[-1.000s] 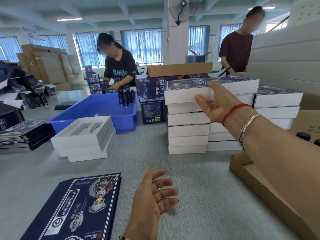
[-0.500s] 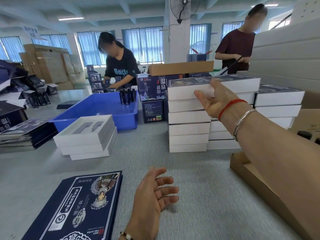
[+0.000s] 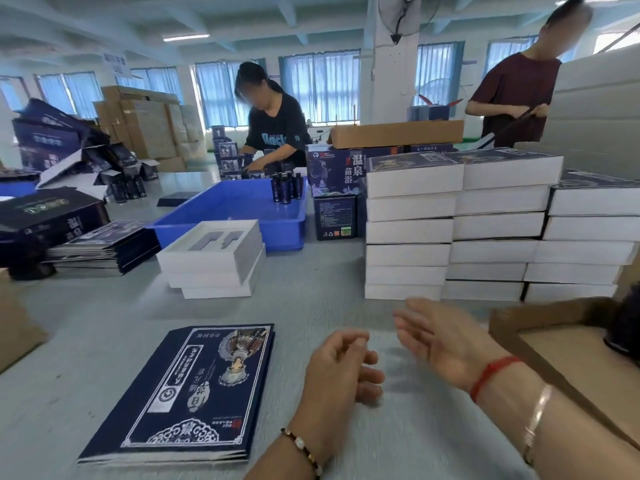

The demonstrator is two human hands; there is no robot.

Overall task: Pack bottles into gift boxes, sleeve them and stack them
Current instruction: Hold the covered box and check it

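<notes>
Hovering my left hand (image 3: pixel 341 370) and right hand (image 3: pixel 440 336) empty, apart; flat sleeves (image 3: pixel 194 393) run lengthwise away from me

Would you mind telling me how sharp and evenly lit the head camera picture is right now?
Head view: the right hand is smeared by motion blur, the left hand a little less so; the stacked boxes stay fairly crisp; the wide lens bends straight edges near the frame borders; the windows are bright behind, yet the table is evenly lit with only soft shadows.
</notes>
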